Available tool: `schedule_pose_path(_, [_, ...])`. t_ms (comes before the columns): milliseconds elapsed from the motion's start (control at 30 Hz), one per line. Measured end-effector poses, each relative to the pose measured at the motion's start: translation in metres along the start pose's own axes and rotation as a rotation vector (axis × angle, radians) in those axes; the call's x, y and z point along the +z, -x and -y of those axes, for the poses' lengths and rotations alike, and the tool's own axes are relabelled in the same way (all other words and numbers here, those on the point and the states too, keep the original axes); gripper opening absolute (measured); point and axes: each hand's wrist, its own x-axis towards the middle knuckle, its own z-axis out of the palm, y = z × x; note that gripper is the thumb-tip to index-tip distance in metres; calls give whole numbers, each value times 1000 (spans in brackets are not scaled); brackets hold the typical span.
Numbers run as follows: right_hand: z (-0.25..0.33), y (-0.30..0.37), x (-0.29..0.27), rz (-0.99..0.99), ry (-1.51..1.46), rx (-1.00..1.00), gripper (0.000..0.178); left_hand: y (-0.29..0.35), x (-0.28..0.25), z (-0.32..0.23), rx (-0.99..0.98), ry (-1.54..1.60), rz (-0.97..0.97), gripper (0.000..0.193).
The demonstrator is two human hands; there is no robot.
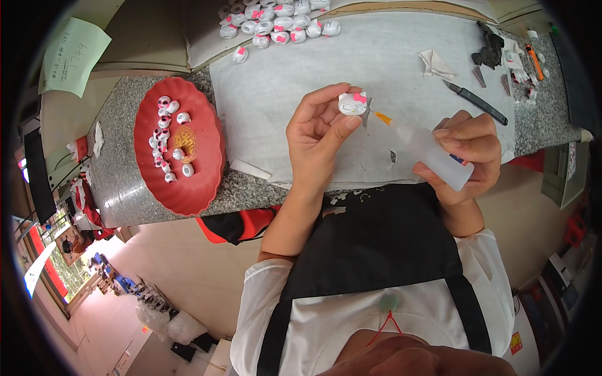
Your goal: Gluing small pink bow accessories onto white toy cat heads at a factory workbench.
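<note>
Between the thumb and fingers of my left hand (318,135) is a small white cat-head figurine (352,104) with a pink bow, held up above the paper-covered bench. My right hand (467,147) is wrapped round a translucent white squeeze bottle (433,156). The bottle lies tilted, its orange nozzle (383,118) pointing left at the figurine, with a small gap between the tip and the head. Part of the bottle's far side is covered by my fingers.
A red scalloped tray (210,182) on the left holds several small white pieces. Several finished-looking cat heads (282,25) cluster at the back. To the right lie a utility knife (476,102), a crumpled tissue (437,64), a dark rag (488,47) and an orange pen-like tool (535,61).
</note>
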Motion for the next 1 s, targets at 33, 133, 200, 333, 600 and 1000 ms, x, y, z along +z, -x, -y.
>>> schedule_pose_path(33, [0,0,0,-5,7,-11,37,0,1,0,-1,0,1,35])
schedule_pose_path(133, [-1,1,0,-17,-8,-13,37,0,2,-1,-21,19,2,36])
schedule_pose_path(200, [-2,1,1,-22,-14,-26,37,0,2,-1,-25,14,11,36])
schedule_pose_path(333, [-2,0,2,6,-7,-37,37,0,2,-1,-28,0,11,36])
schedule_pose_path(600, [-1,0,3,4,1,-37,37,1,2,0,-13,-10,36,36])
schedule_pose_path(1000, [2,-3,0,75,24,-22,36,0,-1,4,145,-291,74,33])
